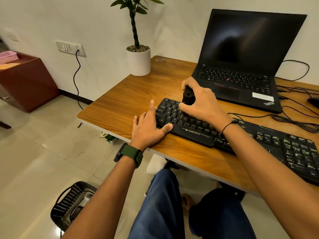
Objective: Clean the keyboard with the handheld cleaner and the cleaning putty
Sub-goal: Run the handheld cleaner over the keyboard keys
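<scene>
A black keyboard (198, 133) lies slanted across the wooden desk (131, 99), running from the middle to the lower right. My right hand (202, 102) grips a black handheld cleaner (188, 96), held upright with its lower end on the keys near the keyboard's left part. My left hand (148, 128) rests flat on the desk against the keyboard's left end, fingers spread, thumb lying on the front keys. No cleaning putty is visible.
An open black laptop (241, 66) stands behind the keyboard with its screen dark. Cables (296, 118) trail on the right. A potted plant (139, 59) stands at the desk's far left corner. Below are a black basket (69, 204) on the floor and my knees.
</scene>
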